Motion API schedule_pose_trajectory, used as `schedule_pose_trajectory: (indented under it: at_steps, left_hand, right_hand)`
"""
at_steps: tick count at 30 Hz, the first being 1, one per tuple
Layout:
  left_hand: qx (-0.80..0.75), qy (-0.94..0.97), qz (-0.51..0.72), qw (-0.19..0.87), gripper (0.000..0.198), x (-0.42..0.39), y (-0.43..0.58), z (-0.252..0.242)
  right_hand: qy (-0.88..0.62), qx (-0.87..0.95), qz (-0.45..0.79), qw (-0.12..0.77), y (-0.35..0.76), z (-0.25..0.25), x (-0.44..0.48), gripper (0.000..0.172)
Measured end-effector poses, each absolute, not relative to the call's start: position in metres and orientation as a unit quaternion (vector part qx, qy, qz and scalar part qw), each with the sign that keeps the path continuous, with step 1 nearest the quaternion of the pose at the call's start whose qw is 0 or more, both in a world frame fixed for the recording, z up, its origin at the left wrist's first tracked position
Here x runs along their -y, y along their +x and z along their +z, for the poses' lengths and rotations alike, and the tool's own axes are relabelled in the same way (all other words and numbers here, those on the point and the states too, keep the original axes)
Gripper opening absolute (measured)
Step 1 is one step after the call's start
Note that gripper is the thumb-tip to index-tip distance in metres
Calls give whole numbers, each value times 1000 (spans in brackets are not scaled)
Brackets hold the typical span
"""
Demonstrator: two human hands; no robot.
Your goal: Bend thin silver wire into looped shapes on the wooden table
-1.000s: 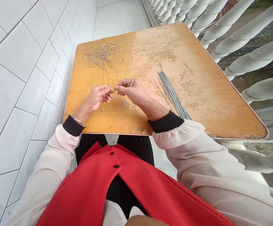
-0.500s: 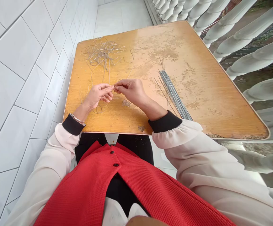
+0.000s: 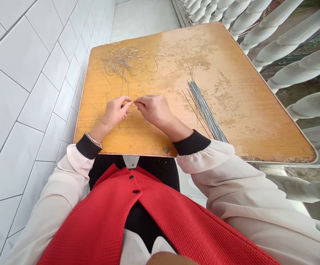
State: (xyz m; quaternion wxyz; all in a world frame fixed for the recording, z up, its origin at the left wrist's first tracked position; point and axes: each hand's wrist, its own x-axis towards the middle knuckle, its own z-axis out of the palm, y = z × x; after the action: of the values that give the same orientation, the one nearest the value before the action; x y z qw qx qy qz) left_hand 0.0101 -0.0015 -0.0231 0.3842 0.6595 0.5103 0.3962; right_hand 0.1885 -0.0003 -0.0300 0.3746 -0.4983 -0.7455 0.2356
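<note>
My left hand (image 3: pixel 115 111) is closed in a pinch, thumb against forefinger, above the near-left part of the table. Meeting it tip to tip, my right hand (image 3: pixel 155 110) pinches as well. Between the fingertips is a thin wire (image 3: pixel 134 104), of which only a tiny bit shows; the fingers hide the rest. Loose curved wires (image 3: pixel 117 127) lie beneath and beside my left hand. Farther back sits a tangled heap of thin wire (image 3: pixel 124 60). To the right of my right hand lies a bundle of straight grey wires (image 3: pixel 206 110), with a few strays alongside.
The wooden table (image 3: pixel 248 121) has worn, peeling patches and a chipped front edge. A white tiled wall (image 3: pixel 30 92) runs close along the left. White balusters (image 3: pixel 295 70) line the right side. A small dark scrap (image 3: pixel 166 149) lies near the front edge.
My left hand has turned so its back shows more and its fingers have curled in. My right hand has rolled slightly over, with the fingertips still together.
</note>
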Motion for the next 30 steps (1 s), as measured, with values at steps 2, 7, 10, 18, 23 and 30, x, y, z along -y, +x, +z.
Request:
schedule_pose_trajectory:
  at_steps: [2, 7, 10, 18, 23, 30]
  left_hand:
    - [-500, 692, 395, 340, 15, 0, 9, -27]
    - [-492, 724, 386, 290, 22, 0, 8, -27]
    - [-494, 732, 375, 282, 24, 4, 11, -24]
    - [-511, 726, 399, 228, 31, 9, 19, -20]
    - [-516, 715, 409, 235, 29, 10, 18, -20]
    - [-516, 658, 432, 337, 20, 4, 18, -24]
  right_hand:
    - [-504, 766, 198, 345, 186, -31, 1, 18]
    - [-531, 787, 119, 291, 182, -31, 1, 25]
    - [-547, 776, 108, 297, 179, -32, 2, 24]
    - [-559, 756, 117, 318, 174, -31, 2, 24]
    - [-527, 740, 183, 375, 175, -32, 2, 25]
    - [-545, 746, 143, 354, 178, -36, 0, 23]
